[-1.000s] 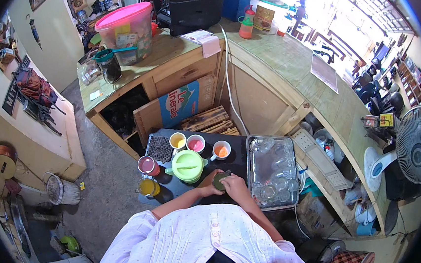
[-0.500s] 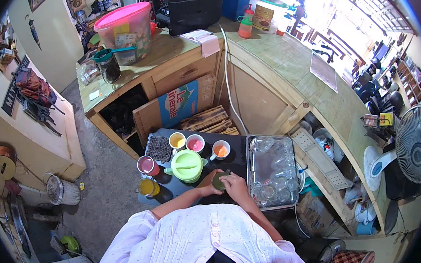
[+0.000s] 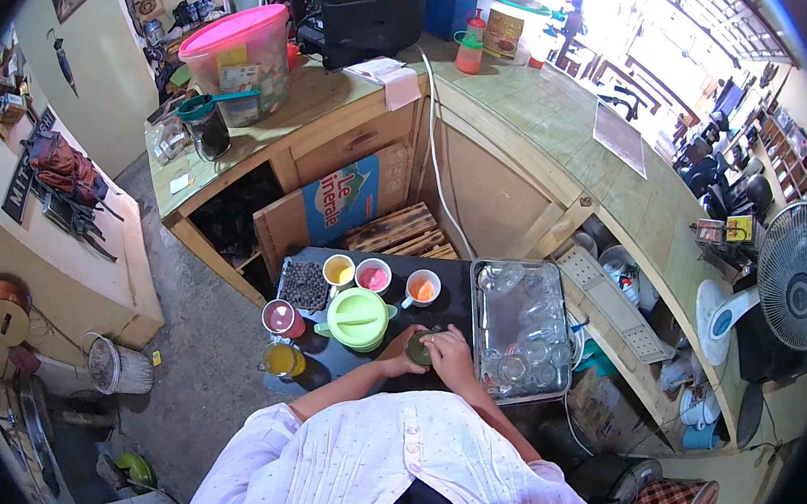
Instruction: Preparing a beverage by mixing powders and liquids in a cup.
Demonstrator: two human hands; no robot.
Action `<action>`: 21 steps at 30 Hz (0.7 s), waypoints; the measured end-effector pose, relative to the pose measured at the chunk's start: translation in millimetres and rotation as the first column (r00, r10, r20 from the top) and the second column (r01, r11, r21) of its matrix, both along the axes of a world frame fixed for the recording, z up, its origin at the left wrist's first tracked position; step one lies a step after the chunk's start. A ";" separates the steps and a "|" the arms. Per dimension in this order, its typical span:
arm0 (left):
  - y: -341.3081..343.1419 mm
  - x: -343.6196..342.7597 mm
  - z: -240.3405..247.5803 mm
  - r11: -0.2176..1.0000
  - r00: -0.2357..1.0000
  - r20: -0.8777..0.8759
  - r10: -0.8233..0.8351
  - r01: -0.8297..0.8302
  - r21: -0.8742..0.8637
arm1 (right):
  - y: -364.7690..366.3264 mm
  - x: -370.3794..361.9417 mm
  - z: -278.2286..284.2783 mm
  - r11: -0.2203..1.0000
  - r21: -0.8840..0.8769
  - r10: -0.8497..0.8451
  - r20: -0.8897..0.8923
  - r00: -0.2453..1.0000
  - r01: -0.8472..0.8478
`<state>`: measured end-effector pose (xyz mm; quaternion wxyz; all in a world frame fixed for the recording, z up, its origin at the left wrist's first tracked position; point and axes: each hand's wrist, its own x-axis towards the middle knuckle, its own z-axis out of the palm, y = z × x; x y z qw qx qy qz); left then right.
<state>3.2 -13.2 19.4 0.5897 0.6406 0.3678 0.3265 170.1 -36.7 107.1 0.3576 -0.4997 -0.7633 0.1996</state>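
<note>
Close to my body, my left hand (image 3: 398, 354) is wrapped round a cup of dark green contents (image 3: 422, 346). Over the same cup's right side, the fingers of my right hand (image 3: 452, 357) are drawn together at the rim; anything between them is too small to tell. Just left of the cup is a light green lidded pitcher (image 3: 358, 320). Around it are a cup with yellow contents (image 3: 339, 270), a cup with pink contents (image 3: 373, 275), a white mug with orange contents (image 3: 421, 288), a reddish cup (image 3: 282, 316) and a glass mug of yellow liquid (image 3: 283, 358).
A metal tray (image 3: 567, 360) of upturned glasses stands right of my hands. A tray of dark round pieces (image 3: 304, 286) lies at the table's far left corner. Beyond, a wooden counter (image 3: 519, 109) bends round, with a white cable (image 3: 446, 189) hanging down. A fan (image 3: 789, 273) stands right.
The fingers of my right hand have shifted slightly at the cup's rim. My left hand stays round the cup, and the other things have not moved.
</note>
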 end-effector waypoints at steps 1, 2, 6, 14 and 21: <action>0.3 -0.5 -2.5 1.000 1.000 0.019 0.004 -0.004 0.015 | -0.1 -0.4 3.1 1.000 0.001 0.004 0.000 1.000 -0.004; 1.5 -1.3 -5.1 1.000 1.000 0.019 0.008 -0.009 0.015 | -0.1 -1.0 5.9 1.000 -0.013 -0.013 0.093 0.996 0.014; 0.8 0.0 1.8 1.000 0.999 -0.034 -0.013 0.013 0.005 | 1.2 -2.2 5.6 1.000 -0.012 -0.017 0.014 1.000 0.017; 1.9 -0.5 -7.7 0.999 1.000 -0.012 0.023 -0.022 0.038 | -0.5 -2.4 10.6 0.998 -0.045 -0.035 0.038 0.999 0.037; 1.8 1.3 -3.2 1.000 1.000 -0.009 0.015 -0.015 0.018 | -5.9 -0.9 11.1 0.997 0.050 -0.058 0.024 0.998 0.056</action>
